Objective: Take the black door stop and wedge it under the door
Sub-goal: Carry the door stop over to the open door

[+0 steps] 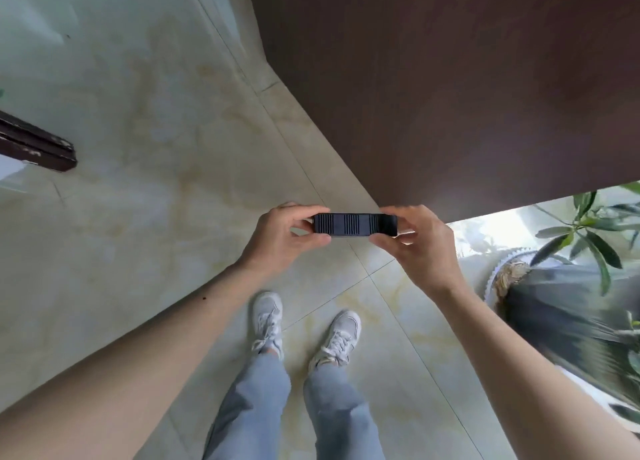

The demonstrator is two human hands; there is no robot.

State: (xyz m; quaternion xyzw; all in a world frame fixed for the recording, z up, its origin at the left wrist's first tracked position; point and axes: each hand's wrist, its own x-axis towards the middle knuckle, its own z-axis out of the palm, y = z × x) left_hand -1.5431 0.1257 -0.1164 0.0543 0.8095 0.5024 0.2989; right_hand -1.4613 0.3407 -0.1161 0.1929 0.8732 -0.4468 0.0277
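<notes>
The black door stop (pixel 355 224) is a ribbed rubber wedge held level in the air at the centre of the view, well above the floor. My left hand (pixel 280 238) pinches its left end between thumb and fingers. My right hand (pixel 419 241) pinches its right end the same way. The dark brown door (pixel 450 96) fills the upper right; its lower corner shows just above and behind the door stop.
Pale marbled floor tiles (pixel 156 182) spread left and below. My two feet in white sneakers (pixel 304 331) stand under my hands. A potted plant (pixel 588 245) with a dark wrapped pot stands at the right. A dark brown frame piece (pixel 38 144) sits at the left edge.
</notes>
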